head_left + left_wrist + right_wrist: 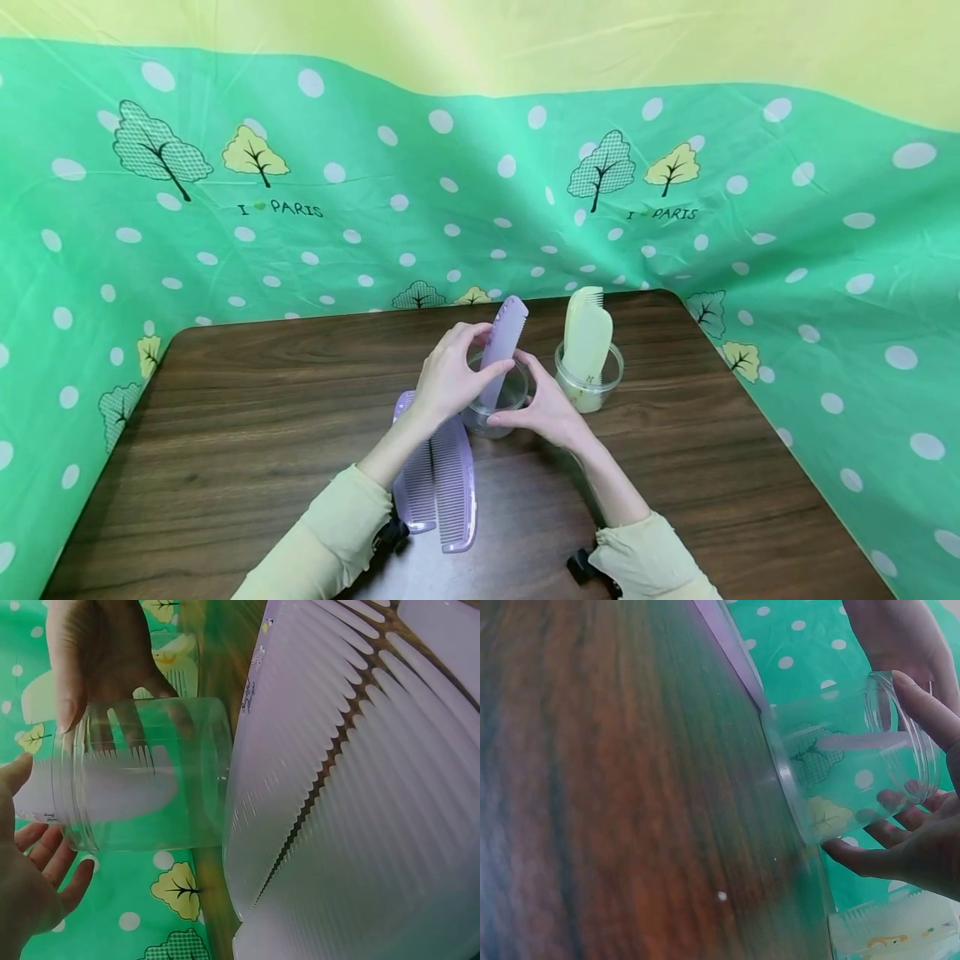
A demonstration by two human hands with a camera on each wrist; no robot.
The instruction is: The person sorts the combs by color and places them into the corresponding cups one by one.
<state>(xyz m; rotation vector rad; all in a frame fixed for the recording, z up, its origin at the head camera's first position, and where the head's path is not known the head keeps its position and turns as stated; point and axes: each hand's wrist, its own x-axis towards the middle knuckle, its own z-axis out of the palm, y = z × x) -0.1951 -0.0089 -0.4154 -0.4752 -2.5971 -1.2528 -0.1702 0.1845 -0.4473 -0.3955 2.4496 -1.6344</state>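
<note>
My left hand (447, 377) pinches a lilac comb (507, 327) by its upper part, thumb on one side and fingers on the other. The comb leans upright, its lower end inside a clear plastic jar (206, 776) and its top above the rim. Around the right side of that jar my right hand (553, 410) holds on with thumb and fingers apart. In the left wrist view the comb's rounded end (131, 795) shows through the jar wall, off the bottom. Two larger purple combs (455, 492) lie side by side on the table, under my left forearm.
A second clear jar (617, 372) stands to the right with pale yellow combs (592, 337) upright in it. The dark wooden table (285, 417) meets a green dotted cloth (360, 242) behind and at both sides.
</note>
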